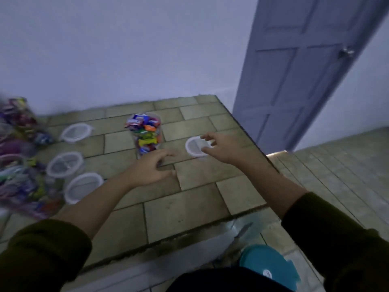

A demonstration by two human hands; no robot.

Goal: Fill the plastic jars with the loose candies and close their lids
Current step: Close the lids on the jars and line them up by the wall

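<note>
Tiled ledge [185,207]; right grip [221,149] above lid [192,147], near ledge's right edge.

door [294,66] ajar, right | teal stool [267,262] below | wall [126,49] behind

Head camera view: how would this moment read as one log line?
stage: candy-filled jar unlidded | left hand open beside jar | right hand open at white lid | loose candies piled left

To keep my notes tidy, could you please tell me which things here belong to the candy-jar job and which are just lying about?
Belong: candy-filled jar; loose candies; white lid; far white ring; middle white ring; near white ring (jars or lids, unclear).
Lying about: door; teal round object.
</note>
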